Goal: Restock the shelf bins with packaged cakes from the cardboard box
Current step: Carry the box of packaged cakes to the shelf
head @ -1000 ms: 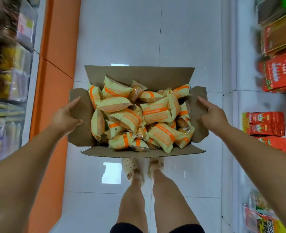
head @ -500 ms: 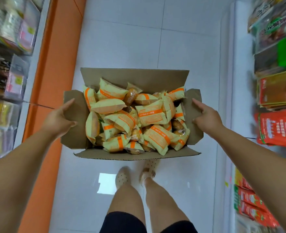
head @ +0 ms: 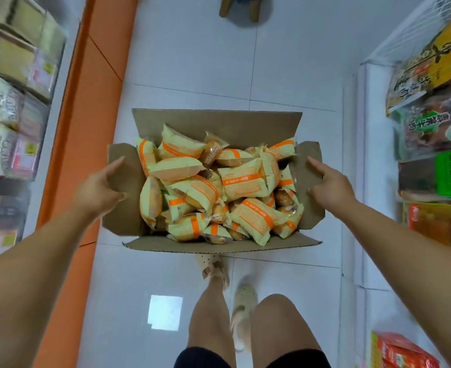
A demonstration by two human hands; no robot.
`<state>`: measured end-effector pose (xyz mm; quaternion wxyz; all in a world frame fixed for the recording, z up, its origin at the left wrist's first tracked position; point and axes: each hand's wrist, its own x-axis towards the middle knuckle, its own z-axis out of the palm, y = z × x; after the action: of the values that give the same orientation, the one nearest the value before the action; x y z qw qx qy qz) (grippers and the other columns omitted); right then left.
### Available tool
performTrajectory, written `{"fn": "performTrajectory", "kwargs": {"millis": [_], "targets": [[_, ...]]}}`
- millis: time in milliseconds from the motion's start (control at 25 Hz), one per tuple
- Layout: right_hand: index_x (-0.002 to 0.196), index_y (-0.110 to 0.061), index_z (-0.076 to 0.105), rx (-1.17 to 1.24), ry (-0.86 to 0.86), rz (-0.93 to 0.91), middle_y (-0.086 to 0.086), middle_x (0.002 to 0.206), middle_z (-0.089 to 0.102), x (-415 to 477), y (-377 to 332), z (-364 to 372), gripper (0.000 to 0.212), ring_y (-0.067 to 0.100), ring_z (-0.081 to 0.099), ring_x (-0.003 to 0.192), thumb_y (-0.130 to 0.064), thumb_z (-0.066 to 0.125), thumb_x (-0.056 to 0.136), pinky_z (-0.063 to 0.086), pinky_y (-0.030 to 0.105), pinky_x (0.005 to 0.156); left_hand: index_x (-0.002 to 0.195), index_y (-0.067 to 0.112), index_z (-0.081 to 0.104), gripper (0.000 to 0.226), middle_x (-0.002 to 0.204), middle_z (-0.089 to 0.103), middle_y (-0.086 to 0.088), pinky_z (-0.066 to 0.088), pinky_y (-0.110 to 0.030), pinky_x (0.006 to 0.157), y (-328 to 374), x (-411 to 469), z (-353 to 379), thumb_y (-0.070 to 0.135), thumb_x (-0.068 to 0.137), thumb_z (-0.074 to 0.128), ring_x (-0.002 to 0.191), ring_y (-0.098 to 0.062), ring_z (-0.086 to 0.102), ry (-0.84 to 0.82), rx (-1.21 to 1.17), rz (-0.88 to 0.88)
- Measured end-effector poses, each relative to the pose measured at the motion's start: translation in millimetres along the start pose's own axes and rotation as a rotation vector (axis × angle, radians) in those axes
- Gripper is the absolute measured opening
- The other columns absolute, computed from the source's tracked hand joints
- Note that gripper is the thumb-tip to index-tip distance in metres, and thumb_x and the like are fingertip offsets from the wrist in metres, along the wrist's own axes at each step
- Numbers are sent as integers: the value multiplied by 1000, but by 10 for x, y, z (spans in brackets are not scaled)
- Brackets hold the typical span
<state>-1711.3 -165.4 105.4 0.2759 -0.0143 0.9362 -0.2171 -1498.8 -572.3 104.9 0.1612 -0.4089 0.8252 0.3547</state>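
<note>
The open cardboard box [head: 219,123] is held up over the white tiled floor [head: 192,62] of the aisle, heaped with yellow-and-orange packaged cakes [head: 243,181]. The left hand [head: 99,187] grips the left side flap, with the thumb and forefinger lying on top. The right hand [head: 330,185] grips the right flap the same way. The remaining fingers are hidden and seem to be curled underneath. Blurred shelf bins [head: 20,107] stand at the left, and bagged goods [head: 431,134] fill the shelves on the right.
</note>
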Motion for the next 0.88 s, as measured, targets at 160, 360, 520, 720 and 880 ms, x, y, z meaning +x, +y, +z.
{"fn": "performTrajectory", "kwargs": {"millis": [160,360,520,720,880], "targets": [[144,-41,39,16,-7,15,6,139,51,695,-403,-264,75,30,55,112,3,53,85,52,39,89,149,39,34,87,141,53,-10,48,-29,75,499,691,-335,-1,82,71,99,-19,52,-9,19,-11],[144,-42,39,-5,-49,-21,6,140,52,1755,-986,-679,77,29,55,112,3,52,83,52,38,87,149,37,35,86,137,57,-9,46,-28,72,1169,1448,-676,0,81,72,96,-19,55,27,55,-12],[145,-41,38,-40,-79,-87,6,141,52,2552,-1505,-1069,76,30,55,112,2,52,83,51,38,88,148,37,37,85,137,57,-10,47,-33,78,1639,2020,-952,-2,80,71,100,-25,58,78,25,-58],[145,-39,38,-75,-79,-146,8,142,51,3524,-2174,-1465,73,31,55,115,1,51,86,49,35,88,149,33,36,83,141,53,-11,46,-34,82,2166,2801,-1298,-2,82,71,113,-31,57,112,17,-76],[145,-40,38,-60,-71,-139,7,139,53,4284,-2696,-1651,73,29,55,113,1,52,86,44,27,80,148,37,36,85,143,53,-11,46,-41,93,2530,3615,-1657,1,81,72,119,-33,55,94,53,-82]]}}
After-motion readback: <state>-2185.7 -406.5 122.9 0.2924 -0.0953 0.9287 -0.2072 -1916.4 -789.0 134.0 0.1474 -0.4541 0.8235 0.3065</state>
